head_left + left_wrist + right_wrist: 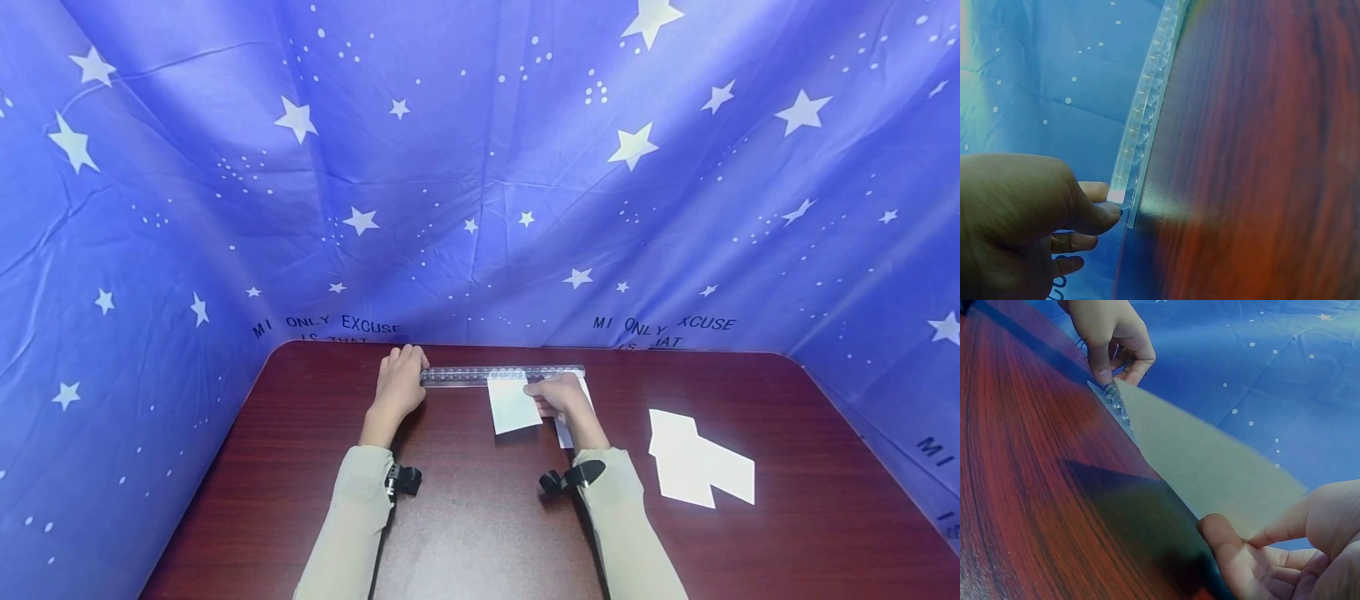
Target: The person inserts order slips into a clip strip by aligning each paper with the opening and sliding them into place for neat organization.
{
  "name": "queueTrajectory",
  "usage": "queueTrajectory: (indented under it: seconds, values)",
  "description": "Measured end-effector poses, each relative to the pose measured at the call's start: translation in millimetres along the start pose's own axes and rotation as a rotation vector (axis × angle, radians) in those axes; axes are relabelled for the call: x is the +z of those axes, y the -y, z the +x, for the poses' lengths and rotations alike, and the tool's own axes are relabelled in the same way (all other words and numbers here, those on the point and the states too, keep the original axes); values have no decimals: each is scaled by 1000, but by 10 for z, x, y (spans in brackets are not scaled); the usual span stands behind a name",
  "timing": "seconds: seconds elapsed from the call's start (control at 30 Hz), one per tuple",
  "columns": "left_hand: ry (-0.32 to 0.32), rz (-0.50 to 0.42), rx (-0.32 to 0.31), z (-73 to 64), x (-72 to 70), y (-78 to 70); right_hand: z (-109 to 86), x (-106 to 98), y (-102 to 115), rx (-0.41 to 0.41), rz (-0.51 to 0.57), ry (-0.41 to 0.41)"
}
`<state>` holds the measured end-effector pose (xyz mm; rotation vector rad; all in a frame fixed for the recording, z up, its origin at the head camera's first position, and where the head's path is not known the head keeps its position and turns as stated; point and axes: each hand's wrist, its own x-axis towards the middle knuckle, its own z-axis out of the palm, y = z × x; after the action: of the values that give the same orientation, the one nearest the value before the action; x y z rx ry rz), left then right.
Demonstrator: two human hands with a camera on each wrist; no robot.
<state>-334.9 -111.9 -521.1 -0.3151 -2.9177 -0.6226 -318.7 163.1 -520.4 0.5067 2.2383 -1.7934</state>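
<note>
while your left hand (401, 383) pinches the left end of a clear strip (457, 377) near the far edge of the tabletop (300, 467), your right hand (564, 395) holds a white card (513, 408) pinched between thumb and fingers (1288, 557) by the strip; overlapping white cards (681, 462) lie to your right.

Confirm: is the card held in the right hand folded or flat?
Flat: the right wrist view shows the card as one smooth sheet, no crease visible.

Curtain (480, 175): "MI ONLY EXCUSE IS THAT"
</note>
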Motion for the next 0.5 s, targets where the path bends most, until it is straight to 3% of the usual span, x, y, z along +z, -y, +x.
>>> queueTrajectory:
  seconds: [0.5]
  values:
    - [-13, -7, 7, -5, 10, -3, 6, -34, 6, 3, 68, -29]
